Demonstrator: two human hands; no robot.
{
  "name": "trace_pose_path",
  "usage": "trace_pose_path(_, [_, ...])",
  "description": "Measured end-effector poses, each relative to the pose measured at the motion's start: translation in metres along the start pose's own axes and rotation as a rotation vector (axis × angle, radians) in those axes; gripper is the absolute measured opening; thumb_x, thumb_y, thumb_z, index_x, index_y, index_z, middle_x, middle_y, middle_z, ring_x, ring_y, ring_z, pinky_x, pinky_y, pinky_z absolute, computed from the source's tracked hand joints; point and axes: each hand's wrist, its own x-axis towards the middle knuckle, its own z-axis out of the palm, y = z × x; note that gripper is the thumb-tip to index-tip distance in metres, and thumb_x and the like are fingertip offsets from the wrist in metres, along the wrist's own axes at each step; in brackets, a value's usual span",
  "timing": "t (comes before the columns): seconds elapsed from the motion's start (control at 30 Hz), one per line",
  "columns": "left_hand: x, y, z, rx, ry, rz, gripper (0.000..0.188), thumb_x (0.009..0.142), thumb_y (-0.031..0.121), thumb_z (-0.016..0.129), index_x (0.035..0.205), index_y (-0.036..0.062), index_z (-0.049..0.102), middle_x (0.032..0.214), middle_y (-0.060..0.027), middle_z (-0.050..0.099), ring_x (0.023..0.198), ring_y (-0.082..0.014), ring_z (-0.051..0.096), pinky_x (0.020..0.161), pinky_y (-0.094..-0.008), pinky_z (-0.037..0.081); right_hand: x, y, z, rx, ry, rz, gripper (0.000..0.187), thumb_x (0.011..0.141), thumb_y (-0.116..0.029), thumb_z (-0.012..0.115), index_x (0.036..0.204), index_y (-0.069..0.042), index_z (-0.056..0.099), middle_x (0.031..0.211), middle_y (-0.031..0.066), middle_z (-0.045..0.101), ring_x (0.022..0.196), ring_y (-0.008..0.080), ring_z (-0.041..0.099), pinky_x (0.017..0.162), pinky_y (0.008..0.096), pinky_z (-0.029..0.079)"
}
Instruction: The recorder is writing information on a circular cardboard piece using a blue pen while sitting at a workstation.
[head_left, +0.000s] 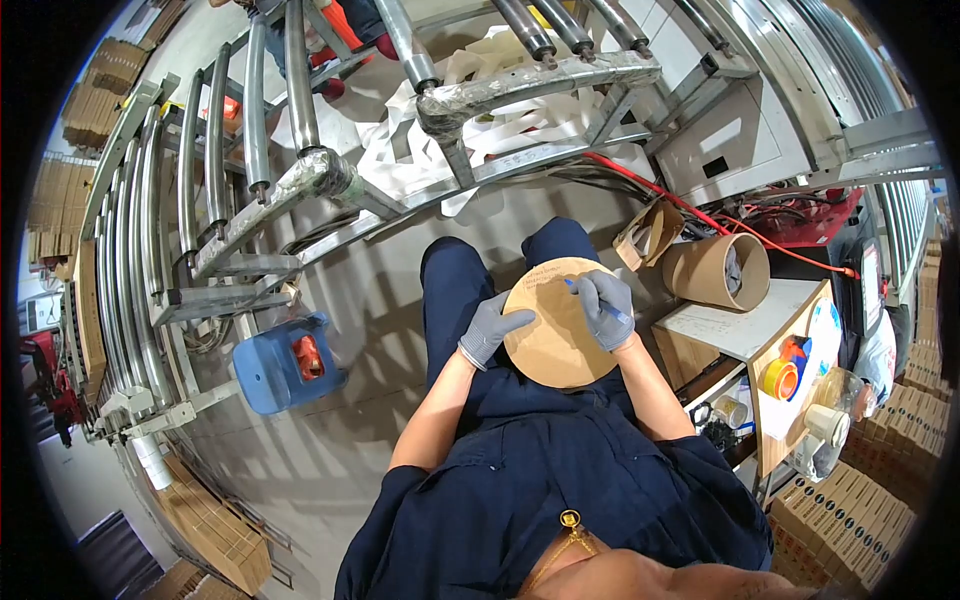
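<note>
Far left: roller conveyor [125, 215]. Right of it, blue plastic stool [265, 370] on the floor, something red showing in its opening; why it's there, can't tell.

Left hand [487, 328], grey glove: clamped on the left edge of a brown disc [548, 350], probably cardboard. Thumb lies on the top face, other fingers mostly hidden at/under the edge. Looks like a steadying grip that leaves the face clear.

Disc is over the seated person's lap, face up, presumably for a good view. Handwriting near its upper edge. Can't tell if it touches the thighs.

Right hand [604, 308], also gloved: fingers together, clamped on a blue pen [620, 317], slanted over the disc like a writing grip. Tip contact unclear.

Further right: open cardboard drum [690, 270], grey stuff inside, near the white-topped counter [745, 317]. Yellow/orange tape rolls [780, 380] next to that, probably parked there for easy reach.
</note>
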Motion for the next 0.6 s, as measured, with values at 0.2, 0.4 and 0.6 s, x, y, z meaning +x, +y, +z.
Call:
trace_pose_path(0.2, [0.0002,0.0008,-0.0005,-0.005,-0.001,0.003,0.044,0.077,0.016,0.072,0.114,-0.0025,0.058,0.099,-0.0061,0.065,0.085,-0.0108,0.060,0.078,-0.0247,0.049,0.0006,0.0010,0.0007,-0.010,-0.009,-0.004,0.014,0.087,-0.006,0.053,0.076,0.000,0.059,0.069,0.0112,0.060,0.063,0.0267,0.059,0.059,0.0332,0.047])
trace_pose_path(0.4, [-0.0002,0.0018,-0.0002,-0.009,-0.010,0.002,0.045,0.077,0.017,0.072,0.114,-0.0021,0.058,0.098,-0.0059,0.065,0.085,-0.0105,0.060,0.077,-0.0245,0.048,0.0010,0.0011,0.0007,-0.013,-0.019,-0.006,0.012,0.086,-0.005,0.053,0.076,-0.001,0.059,0.069,0.0113,0.060,0.063,0.0266,0.059,0.059,0.0330,0.047])
trace_pose_path(0.6, [-0.0013,0.0033,0.0011,0.002,-0.009,-0.002,0.043,0.077,0.017,0.072,0.114,-0.0021,0.058,0.097,-0.0061,0.065,0.084,-0.0106,0.061,0.076,-0.0245,0.049,-0.0009,0.0020,-0.0002,-0.023,-0.026,0.003,0.011,0.085,-0.003,0.052,0.076,0.000,0.058,0.070,0.0115,0.060,0.064,0.0268,0.060,0.060,0.0333,0.047])
